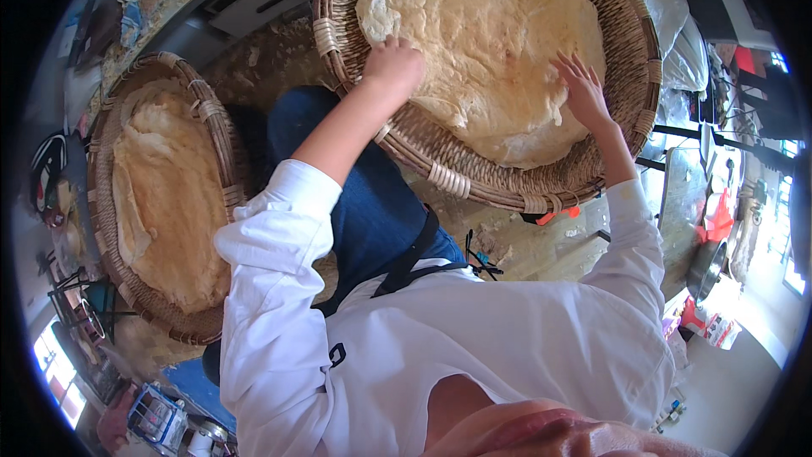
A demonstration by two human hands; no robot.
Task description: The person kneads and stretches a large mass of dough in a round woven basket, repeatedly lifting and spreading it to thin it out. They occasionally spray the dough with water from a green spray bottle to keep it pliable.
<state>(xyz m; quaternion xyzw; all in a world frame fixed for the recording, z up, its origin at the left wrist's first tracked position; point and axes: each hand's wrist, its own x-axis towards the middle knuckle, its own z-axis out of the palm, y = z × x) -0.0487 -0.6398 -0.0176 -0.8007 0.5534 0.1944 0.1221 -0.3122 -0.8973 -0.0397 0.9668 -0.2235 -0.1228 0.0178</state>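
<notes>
A large pale-brown sheet that looks like flatbread (488,44) lies in a round woven basket (457,180) in front of me. Its surface is wrinkled, and a flap stands out along its near left edge. My left hand (394,66) is at the sheet's left edge, fingers curled down; the fingertips are hidden, so a grip cannot be made out. On the right side of the sheet, my right hand (585,90) has its fingers spread and holds nothing. A second basket (212,108) at my left bears a similar folded sheet (171,197).
Clear plastic bags (685,57) lie beyond the main basket's right rim. A metal pan (707,271) is at the far right, near a table (682,193). Pale crumbs dot the floor (539,244). At lower left sits a blue-framed container (157,417).
</notes>
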